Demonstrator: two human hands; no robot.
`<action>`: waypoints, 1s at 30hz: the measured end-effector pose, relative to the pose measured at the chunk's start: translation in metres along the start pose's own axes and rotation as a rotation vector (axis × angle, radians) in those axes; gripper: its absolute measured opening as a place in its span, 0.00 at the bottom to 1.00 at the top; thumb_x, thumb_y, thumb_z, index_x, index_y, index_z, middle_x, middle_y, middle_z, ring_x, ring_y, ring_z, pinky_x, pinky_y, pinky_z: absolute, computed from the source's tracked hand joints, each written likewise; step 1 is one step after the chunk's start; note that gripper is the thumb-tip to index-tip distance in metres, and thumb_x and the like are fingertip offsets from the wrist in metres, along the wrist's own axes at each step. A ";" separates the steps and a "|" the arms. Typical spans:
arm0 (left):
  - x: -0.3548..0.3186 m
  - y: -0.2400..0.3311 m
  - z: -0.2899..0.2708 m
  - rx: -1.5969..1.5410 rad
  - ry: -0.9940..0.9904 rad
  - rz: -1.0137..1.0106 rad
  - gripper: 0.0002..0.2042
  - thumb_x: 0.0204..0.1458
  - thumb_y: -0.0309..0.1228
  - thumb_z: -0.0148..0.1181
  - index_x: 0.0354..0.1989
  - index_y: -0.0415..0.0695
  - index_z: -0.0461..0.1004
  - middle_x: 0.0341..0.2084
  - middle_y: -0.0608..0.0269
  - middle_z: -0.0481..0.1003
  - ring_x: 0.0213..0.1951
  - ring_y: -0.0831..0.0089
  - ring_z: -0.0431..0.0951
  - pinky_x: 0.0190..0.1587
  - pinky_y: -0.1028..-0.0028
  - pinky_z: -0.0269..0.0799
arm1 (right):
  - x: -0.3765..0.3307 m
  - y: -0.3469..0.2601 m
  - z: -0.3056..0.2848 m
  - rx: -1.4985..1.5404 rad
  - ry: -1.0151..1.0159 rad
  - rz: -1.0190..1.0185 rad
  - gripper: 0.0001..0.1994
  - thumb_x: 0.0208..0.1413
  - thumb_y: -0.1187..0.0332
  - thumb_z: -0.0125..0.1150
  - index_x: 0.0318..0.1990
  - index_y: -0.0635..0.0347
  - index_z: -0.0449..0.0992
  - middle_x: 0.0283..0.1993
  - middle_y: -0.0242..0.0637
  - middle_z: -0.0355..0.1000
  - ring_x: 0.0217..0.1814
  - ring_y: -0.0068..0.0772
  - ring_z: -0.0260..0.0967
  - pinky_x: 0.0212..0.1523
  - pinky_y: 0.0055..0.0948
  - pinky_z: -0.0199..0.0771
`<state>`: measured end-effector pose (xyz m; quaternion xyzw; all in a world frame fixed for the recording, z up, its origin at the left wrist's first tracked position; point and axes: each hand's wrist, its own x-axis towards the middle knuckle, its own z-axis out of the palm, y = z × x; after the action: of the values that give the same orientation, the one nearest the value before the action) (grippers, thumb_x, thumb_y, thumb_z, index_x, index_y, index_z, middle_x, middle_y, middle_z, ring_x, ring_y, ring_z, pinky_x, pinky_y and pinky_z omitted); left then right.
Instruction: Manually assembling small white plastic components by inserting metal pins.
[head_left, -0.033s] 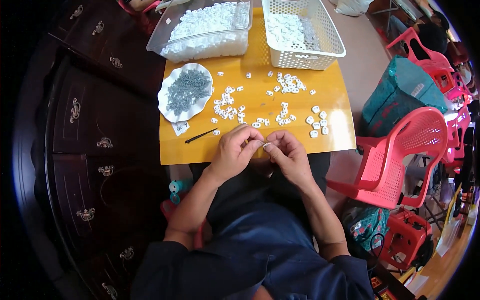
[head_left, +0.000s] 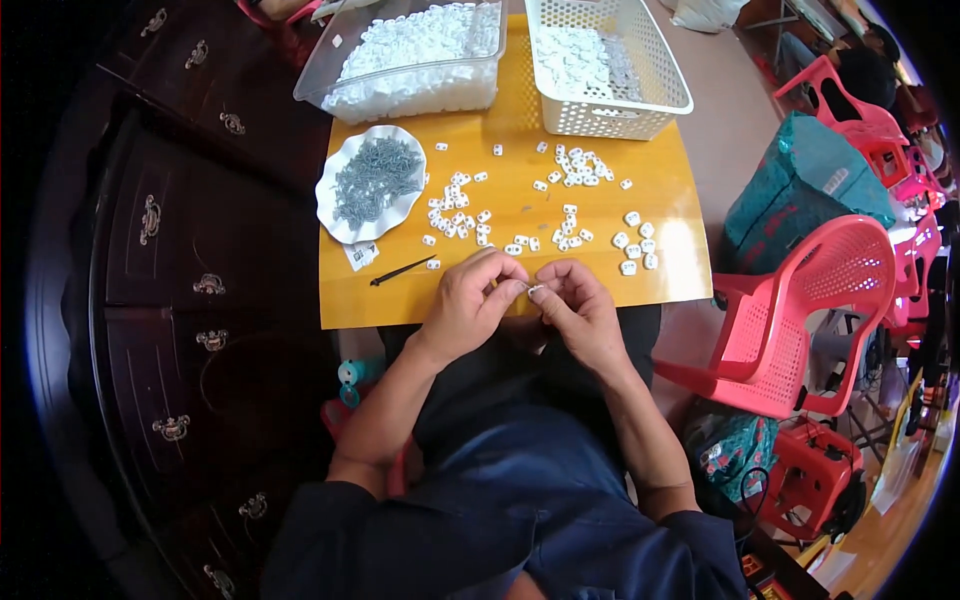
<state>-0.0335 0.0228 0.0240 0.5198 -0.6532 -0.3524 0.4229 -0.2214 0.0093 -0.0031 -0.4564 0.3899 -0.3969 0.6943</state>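
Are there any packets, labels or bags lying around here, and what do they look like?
Small paper label: on the yellow table, just below the white dish of grey metal bits; white, rectangular, with dark print.
Teal bag: on the floor right of the table, behind the red chair; bulky, with a light patch.
No screens or signs visible.
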 end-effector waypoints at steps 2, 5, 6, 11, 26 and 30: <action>0.000 -0.002 0.001 0.004 -0.006 0.016 0.02 0.57 0.23 0.61 0.35 0.38 0.75 0.29 0.56 0.75 0.31 0.62 0.78 0.32 0.68 0.73 | 0.000 0.004 -0.004 -0.146 0.027 -0.095 0.05 0.63 0.74 0.63 0.44 0.62 0.76 0.32 0.23 0.72 0.32 0.11 0.67 0.32 0.15 0.67; 0.000 -0.001 0.001 -0.005 -0.019 -0.002 0.02 0.57 0.23 0.61 0.36 0.38 0.75 0.29 0.56 0.75 0.31 0.62 0.78 0.33 0.68 0.73 | -0.001 0.003 -0.007 -0.198 0.002 -0.097 0.05 0.63 0.74 0.64 0.44 0.61 0.76 0.32 0.23 0.72 0.29 0.10 0.66 0.30 0.15 0.66; 0.000 0.000 0.001 -0.012 -0.015 -0.010 0.02 0.57 0.22 0.61 0.36 0.38 0.75 0.30 0.56 0.75 0.31 0.62 0.78 0.33 0.68 0.73 | -0.001 0.004 -0.007 -0.194 0.003 -0.096 0.05 0.63 0.74 0.64 0.44 0.61 0.76 0.32 0.23 0.72 0.29 0.10 0.66 0.30 0.15 0.66; 0.002 -0.001 0.003 -0.019 -0.011 -0.020 0.02 0.56 0.22 0.61 0.36 0.38 0.75 0.30 0.55 0.76 0.32 0.61 0.78 0.34 0.67 0.73 | -0.001 0.005 -0.008 -0.237 0.014 -0.129 0.06 0.62 0.76 0.64 0.45 0.62 0.77 0.33 0.23 0.73 0.28 0.10 0.65 0.30 0.16 0.66; 0.002 -0.001 0.000 0.019 -0.081 -0.054 0.02 0.58 0.22 0.60 0.36 0.37 0.75 0.31 0.59 0.76 0.34 0.71 0.77 0.38 0.72 0.74 | 0.001 -0.002 -0.008 -0.315 0.005 -0.150 0.07 0.62 0.77 0.64 0.43 0.61 0.71 0.34 0.23 0.70 0.31 0.08 0.64 0.31 0.13 0.65; 0.003 -0.001 0.000 0.023 -0.093 -0.042 0.02 0.58 0.23 0.60 0.36 0.37 0.76 0.31 0.59 0.76 0.33 0.71 0.77 0.36 0.73 0.74 | 0.000 -0.005 -0.008 -0.333 0.017 -0.161 0.07 0.62 0.77 0.64 0.42 0.61 0.71 0.33 0.22 0.70 0.29 0.08 0.63 0.30 0.13 0.63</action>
<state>-0.0339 0.0194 0.0235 0.5215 -0.6651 -0.3775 0.3784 -0.2295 0.0058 -0.0008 -0.5914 0.4182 -0.3851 0.5718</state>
